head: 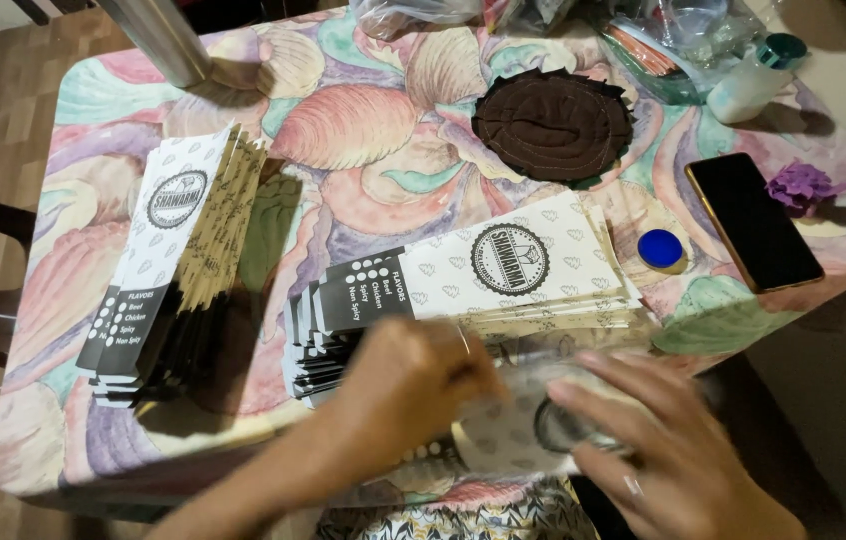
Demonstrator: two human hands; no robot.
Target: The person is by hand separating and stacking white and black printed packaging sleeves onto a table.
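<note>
Two stacks of flat white-and-black printed paper sleeves lie on the table. One stack (168,265) sits at the left, the other (473,280) in the middle. My left hand (398,390) and my right hand (658,450) are at the table's near edge, both gripping one blurred paper sleeve (513,425) between them. The left hand covers its black end, and the right hand's fingers rest on its white end with the round emblem.
A shell-patterned cloth (363,140) covers the table. A brown round fabric mat (553,125), a black phone (753,220), a blue cap (660,249), a purple flower (800,185), a white bottle (753,85), plastic bags (673,35) and a metal cylinder (158,35) stand farther back.
</note>
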